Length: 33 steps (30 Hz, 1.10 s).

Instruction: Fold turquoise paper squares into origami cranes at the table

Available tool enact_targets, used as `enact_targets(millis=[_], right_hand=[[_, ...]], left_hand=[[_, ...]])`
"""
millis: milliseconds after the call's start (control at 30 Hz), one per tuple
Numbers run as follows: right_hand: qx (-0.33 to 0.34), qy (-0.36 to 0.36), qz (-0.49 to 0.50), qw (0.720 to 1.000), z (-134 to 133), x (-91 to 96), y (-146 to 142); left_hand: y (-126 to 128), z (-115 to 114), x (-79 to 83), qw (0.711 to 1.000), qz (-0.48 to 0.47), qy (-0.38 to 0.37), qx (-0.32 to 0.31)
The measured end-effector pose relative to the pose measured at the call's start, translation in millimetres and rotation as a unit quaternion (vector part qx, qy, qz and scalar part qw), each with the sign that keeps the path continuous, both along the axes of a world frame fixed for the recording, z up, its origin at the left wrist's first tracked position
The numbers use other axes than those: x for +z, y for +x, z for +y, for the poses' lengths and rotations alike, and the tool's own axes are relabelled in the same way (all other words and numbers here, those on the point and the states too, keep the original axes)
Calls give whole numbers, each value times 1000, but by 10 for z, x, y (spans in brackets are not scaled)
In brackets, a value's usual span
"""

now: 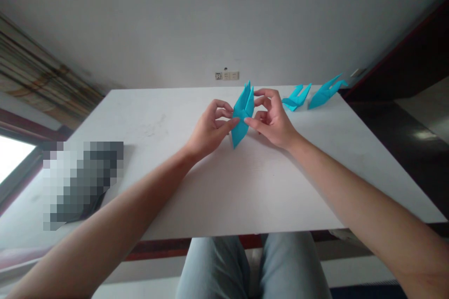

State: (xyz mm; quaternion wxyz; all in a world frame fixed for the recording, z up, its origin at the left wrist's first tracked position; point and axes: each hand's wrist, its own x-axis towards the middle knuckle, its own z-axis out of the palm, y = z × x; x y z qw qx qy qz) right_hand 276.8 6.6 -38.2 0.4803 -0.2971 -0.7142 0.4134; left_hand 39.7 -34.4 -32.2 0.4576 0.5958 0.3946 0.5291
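Between my two hands is a blue origami paper crane (240, 126), held upright just above the table, its narrow points up and a wide pointed flap hanging down. My left hand (218, 124) pinches its left side, thumb on the front face and fingers curled behind. From the right, my right hand (271, 119) grips the same paper, thumb pressed near its middle and fingertips at the upper edge. Two more folded blue paper cranes, a smaller one (297, 98) and a larger one (326, 93), lie to the right of my right hand.
A white table (245, 196) spreads under my arms, its back edge near a grey wall with sockets (227, 75). On the left of the table a blurred dark object (84, 182) lies beside my left forearm. A striped curtain (38, 60) hangs at far left.
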Motion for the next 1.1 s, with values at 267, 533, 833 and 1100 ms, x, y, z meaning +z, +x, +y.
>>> enact_targets(millis=[267, 533, 833, 1100], right_hand=[[-16, 26, 10, 999, 23, 54, 35], [-19, 20, 12, 1000, 29, 40, 45], [-22, 8, -3, 1000, 8, 84, 54], [24, 10, -74, 997, -12, 98, 50]], left_hand=[[-10, 9, -18, 1000, -4, -18, -18], [-8, 25, -19, 999, -1, -15, -32], [-8, 15, -12, 999, 0, -23, -36], [-3, -7, -19, 1000, -13, -2, -28]])
